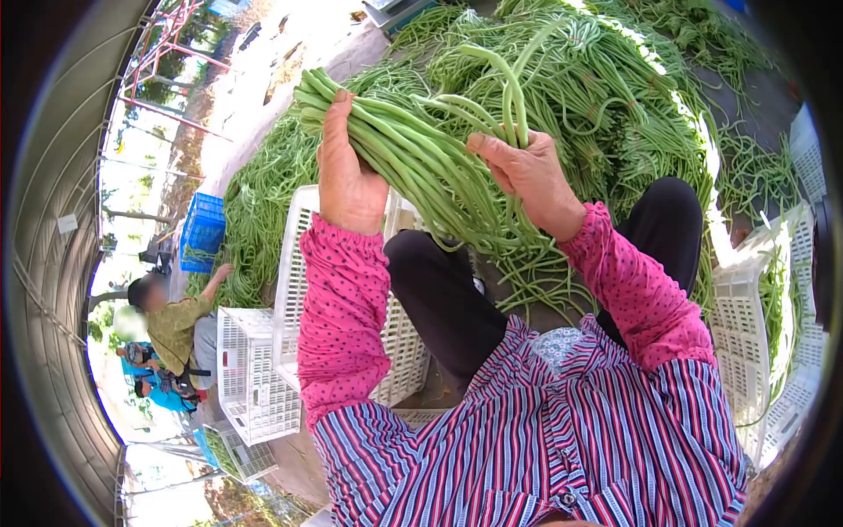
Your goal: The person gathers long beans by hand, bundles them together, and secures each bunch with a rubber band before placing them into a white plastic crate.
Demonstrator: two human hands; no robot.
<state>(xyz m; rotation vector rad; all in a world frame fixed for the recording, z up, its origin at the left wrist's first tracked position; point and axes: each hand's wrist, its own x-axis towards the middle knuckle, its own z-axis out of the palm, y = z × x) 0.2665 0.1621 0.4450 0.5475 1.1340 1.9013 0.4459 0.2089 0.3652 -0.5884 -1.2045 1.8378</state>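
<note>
My left hand (351, 176) is wrapped round a thick bunch of long green yardlong beans (413, 158), with the thumb over the top near their evened ends. The bunch slants down to the right, and its tails hang below my other hand. A few loose yardlong beans (512, 97) are pinched in my right hand (531, 176), their ends sticking up past the fingers. Both hands are raised in front of my knees, a short way apart. Beyond them spreads a large heap of yardlong beans (588, 97) on the ground.
White plastic crates (294, 263) stand by my left arm, and another white crate (746, 299) holding beans is at the right. A blue crate (202, 230) sits at the heap's left edge. Another person (180, 321) reaches toward the heap there.
</note>
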